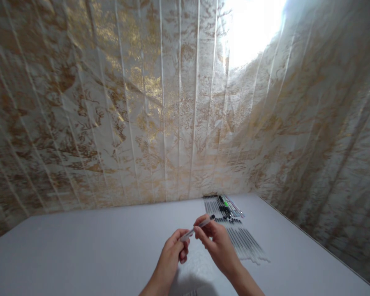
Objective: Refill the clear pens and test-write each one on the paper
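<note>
A slim pen [190, 233] with a clear, whitish barrel and a black end slants up to the right between my hands. My left hand [174, 249] pinches its lower left end between thumb and fingers. Higher up, the fingers of my right hand [216, 239] are closed around the pen near its black end. Just right of my right hand, a row of similar clear pens [246, 241] with dark cores lies side by side, black ends toward the back. My right hand hides part of that row.
Behind the row lie more thin dark sticks [211, 206], several black pens with a bright green part [225, 204], and pale pens [235, 208]. The white table [95, 246] meets a gold-patterned, shiny curtain [172, 123]. A printed, whitish sheet [191, 292] shows at the bottom edge.
</note>
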The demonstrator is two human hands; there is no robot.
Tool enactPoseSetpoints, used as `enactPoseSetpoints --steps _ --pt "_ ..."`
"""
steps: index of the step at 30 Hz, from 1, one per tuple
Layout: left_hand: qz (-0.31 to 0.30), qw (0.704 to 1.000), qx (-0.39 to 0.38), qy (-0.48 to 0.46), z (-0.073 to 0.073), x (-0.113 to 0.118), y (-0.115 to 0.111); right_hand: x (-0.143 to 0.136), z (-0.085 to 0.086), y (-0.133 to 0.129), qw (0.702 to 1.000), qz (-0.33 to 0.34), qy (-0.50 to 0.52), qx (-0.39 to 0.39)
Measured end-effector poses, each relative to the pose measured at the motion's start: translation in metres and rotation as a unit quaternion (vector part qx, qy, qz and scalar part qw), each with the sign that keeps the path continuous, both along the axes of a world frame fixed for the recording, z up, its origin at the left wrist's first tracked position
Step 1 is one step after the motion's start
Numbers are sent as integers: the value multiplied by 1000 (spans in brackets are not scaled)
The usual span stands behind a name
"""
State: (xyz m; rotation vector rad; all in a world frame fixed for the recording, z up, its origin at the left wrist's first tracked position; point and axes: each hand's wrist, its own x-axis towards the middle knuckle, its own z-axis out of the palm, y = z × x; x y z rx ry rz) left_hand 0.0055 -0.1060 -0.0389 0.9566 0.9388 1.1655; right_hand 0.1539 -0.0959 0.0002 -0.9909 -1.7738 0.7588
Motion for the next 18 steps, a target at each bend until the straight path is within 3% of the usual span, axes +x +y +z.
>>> enactPoseSetpoints --steps 3,9,12,15,18 --pt "-9 1000 0 13 -5 1 2 -4 -4 -3 999 8 -34 29" --pt "-8 998 -3 56 -32 5 5 -23 -18 -13 982 -9 -163 97" --pt "-19 996 17 88 -38 8 3 -25 -16 -13 976 -15 -187 112" --pt "-41 987 49 145 -38 12 3 -4 -6 -3 978 -62 -186 66" --pt "-37 965 86 245 -37 18 7 47 4 14 964 -154 -217 20"
